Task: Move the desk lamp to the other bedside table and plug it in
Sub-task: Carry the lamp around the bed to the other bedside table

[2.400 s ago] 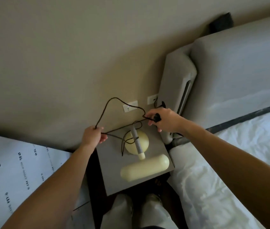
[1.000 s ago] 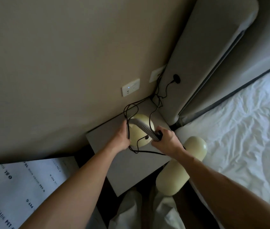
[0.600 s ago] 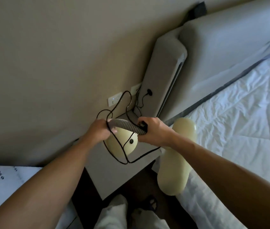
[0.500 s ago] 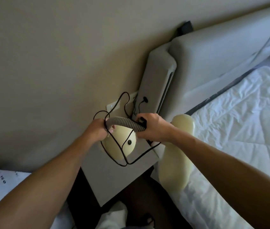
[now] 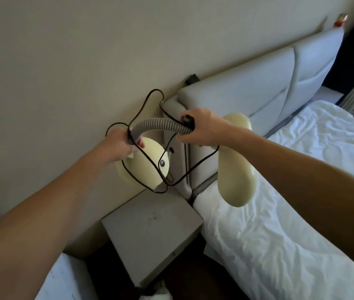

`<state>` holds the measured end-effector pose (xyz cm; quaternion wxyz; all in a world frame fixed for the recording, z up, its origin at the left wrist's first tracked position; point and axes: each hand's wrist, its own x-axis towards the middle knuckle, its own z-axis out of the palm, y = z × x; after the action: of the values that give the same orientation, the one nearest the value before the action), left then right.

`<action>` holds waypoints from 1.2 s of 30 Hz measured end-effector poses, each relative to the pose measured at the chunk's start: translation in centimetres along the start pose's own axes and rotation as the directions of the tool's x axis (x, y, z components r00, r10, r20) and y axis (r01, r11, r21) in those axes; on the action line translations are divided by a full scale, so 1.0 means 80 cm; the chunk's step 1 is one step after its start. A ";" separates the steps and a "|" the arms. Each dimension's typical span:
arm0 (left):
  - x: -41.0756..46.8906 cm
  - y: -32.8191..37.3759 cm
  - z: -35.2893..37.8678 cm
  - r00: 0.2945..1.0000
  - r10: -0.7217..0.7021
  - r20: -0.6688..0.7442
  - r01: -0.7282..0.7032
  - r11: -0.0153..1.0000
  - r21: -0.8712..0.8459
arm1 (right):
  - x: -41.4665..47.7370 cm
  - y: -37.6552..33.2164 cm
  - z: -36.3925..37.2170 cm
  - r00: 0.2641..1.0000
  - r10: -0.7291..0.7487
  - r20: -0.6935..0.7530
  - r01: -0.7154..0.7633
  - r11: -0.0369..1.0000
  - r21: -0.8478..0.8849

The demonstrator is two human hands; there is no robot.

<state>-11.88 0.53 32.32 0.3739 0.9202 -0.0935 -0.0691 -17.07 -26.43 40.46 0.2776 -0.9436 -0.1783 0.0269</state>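
Note:
The cream desk lamp hangs in the air above the grey bedside table [image 5: 150,232]. Its round base [image 5: 147,163] tilts toward me, its grey ribbed neck [image 5: 160,125] arches between my hands, and its long cream head [image 5: 236,169] hangs over the bed's edge. My left hand [image 5: 117,144] grips the neck's lower end together with loops of the black cord [image 5: 147,105]. My right hand [image 5: 202,128] grips the neck's upper end and pinches the black plug [image 5: 188,120] against it. The cord dangles in loops below the base.
A grey padded headboard [image 5: 258,87] runs along the beige wall to the right. The bed with a white wrinkled sheet [image 5: 290,213] fills the right side. A white printed sheet [image 5: 63,282] lies at the lower left, and dark floor shows below the table.
The lamp has been lifted off the bedside table and now hangs well above it. My view has swung right along the headboard; the wall sockets are hidden now.

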 end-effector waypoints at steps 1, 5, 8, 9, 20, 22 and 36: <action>-0.003 0.015 -0.003 0.999 0.040 0.029 -0.041 0.999 0.010 | -0.011 -0.002 -0.012 1.000 0.011 -0.010 -0.011 1.000 0.002; -0.005 0.083 0.004 0.969 0.160 0.189 -0.172 0.984 0.047 | -0.064 0.007 -0.054 0.994 0.084 -0.071 -0.084 0.996 0.003; 0.003 0.125 0.028 0.913 0.248 0.324 -0.282 0.957 0.064 | -0.107 0.019 -0.077 0.976 0.179 -0.122 -0.179 0.984 0.008; 0.007 0.140 0.041 0.884 0.278 0.376 -0.319 0.946 0.051 | -0.126 0.025 -0.083 0.966 0.223 -0.133 -0.224 0.974 0.009; -0.042 0.312 0.286 0.364 0.520 0.772 -0.621 0.754 -0.215 | -0.434 0.064 -0.093 0.615 0.708 -0.348 -0.751 0.660 0.018; -0.081 0.355 0.332 0.237 0.555 0.798 -0.678 0.682 -0.273 | -0.505 0.053 -0.093 0.513 0.755 -0.409 -0.822 0.569 0.018; -0.447 0.610 0.574 -0.384 0.574 0.723 -0.804 0.177 -0.568 | -0.960 -0.063 -0.081 -0.028 0.782 -0.623 -0.974 0.120 0.195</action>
<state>-61.63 -56.79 35.93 0.0990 0.4445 -0.8423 -0.2884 -89.53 -52.77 44.91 0.0822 -0.8077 0.5703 -0.1248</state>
